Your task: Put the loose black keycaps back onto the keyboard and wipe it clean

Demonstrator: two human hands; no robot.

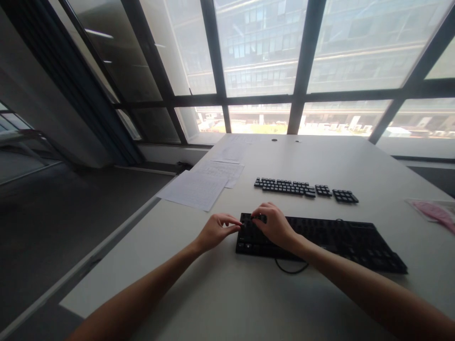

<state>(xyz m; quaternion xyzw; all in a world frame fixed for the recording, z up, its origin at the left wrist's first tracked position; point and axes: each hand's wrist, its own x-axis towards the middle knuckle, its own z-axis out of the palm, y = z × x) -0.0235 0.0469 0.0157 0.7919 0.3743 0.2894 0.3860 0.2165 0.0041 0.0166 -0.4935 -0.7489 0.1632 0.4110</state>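
Observation:
A black keyboard [327, 232] lies on the white desk, mostly without keycaps; a few keycaps show at its lower left corner. At its left edge, my left hand [218, 229] has thumb and forefinger pinched together, and whatever is between the tips is too small to name. My right hand [273, 222] is over the left part of the keyboard, its fingers curled in a pinch around a small dark piece I cannot identify. Behind the keyboard, loose dark keycaps [284, 185] stand in rows, with smaller groups of keycaps [344, 195] to their right.
Printed paper sheets [195, 189] overlap along the desk's left edge. A pink item in clear wrapping [433, 212] lies at the right. A black cable [291, 272] loops out in front of the keyboard. Large windows [263, 47] rise behind the desk [199, 293].

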